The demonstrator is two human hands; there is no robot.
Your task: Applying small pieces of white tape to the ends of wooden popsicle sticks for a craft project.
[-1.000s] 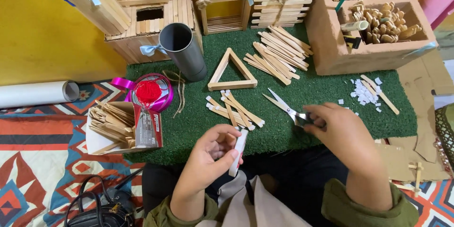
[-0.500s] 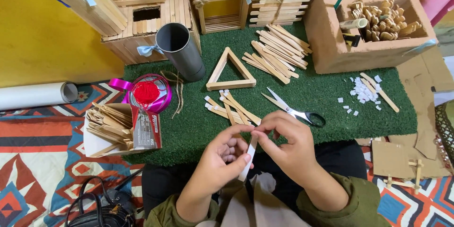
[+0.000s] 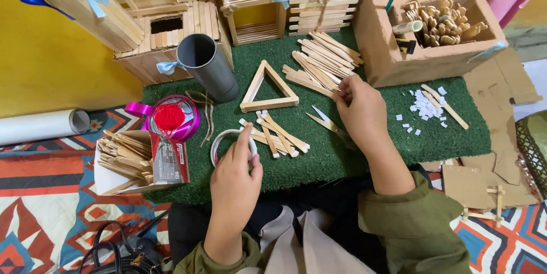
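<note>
Both hands have left the small white strip they held together near the lap half a second ago and have moved apart onto the green mat. Now the left hand [image 3: 235, 174] rests on a ring of white tape [image 3: 231, 144] at the mat's near edge, fingers curled over the ring's near side and pressing on it; the ring lies flat, mostly showing beyond the fingertips. The right hand [image 3: 358, 111] reaches farther out, its fingertips pinched at the near end of a loose pile of flat wooden sticks [image 3: 320, 62]; whether a stick is already gripped cannot be told. Under that hand's palm side lies a pair of scissors [image 3: 326, 124], blades pointing left, handles hidden by the hand.

Between the two hands a smaller heap of crossed sticks [image 3: 275, 134] lies just beside the tape ring. Beyond it sits a triangle of glued sticks [image 3: 268, 88], flat on the green mat [image 3: 319, 160]. A grey tube [image 3: 207, 66] lies tilted to the left of the triangle, and a pink spool with red thread [image 3: 171, 119] stands at the mat's left edge, near the tape. An open carton of sticks [image 3: 137, 160] sits left of the left hand, off the mat. White paper scraps [image 3: 424, 106] lie right of the right hand, in front of a hollow clay brick [image 3: 433, 57].
</note>
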